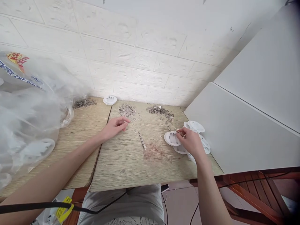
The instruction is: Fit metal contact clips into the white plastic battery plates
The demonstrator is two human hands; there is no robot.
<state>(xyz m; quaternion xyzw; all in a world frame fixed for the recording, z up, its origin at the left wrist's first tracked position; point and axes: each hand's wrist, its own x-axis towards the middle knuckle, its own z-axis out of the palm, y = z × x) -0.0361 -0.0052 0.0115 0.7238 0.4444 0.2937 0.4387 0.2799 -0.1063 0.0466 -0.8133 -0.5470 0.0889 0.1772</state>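
My left hand (pixel 116 126) hovers at the middle of the table, just in front of a heap of tiny silvery parts (pixel 127 110); its fingers are loosely bent, with a gap between thumb and index finger. My right hand (pixel 191 140) pinches a thin pointed tool (pixel 180 133), too small to name surely, over a white oval plastic piece (pixel 172 139) with small metal contacts. More white ovals (pixel 196 126) lie stacked beneath and behind that hand, partly hidden by it. A slim metal clip-like tool (pixel 142 140) lies on the tabletop between my hands.
Another heap of small metal parts (pixel 160 110) lies by the wall, and a darker heap (pixel 84 103) at left. One white oval (pixel 110 100) rests at the back. A clear plastic bag (pixel 35 103) fills the left side. A white panel (pixel 253 131) stands right. A black cable (pixel 37 206) crosses below.
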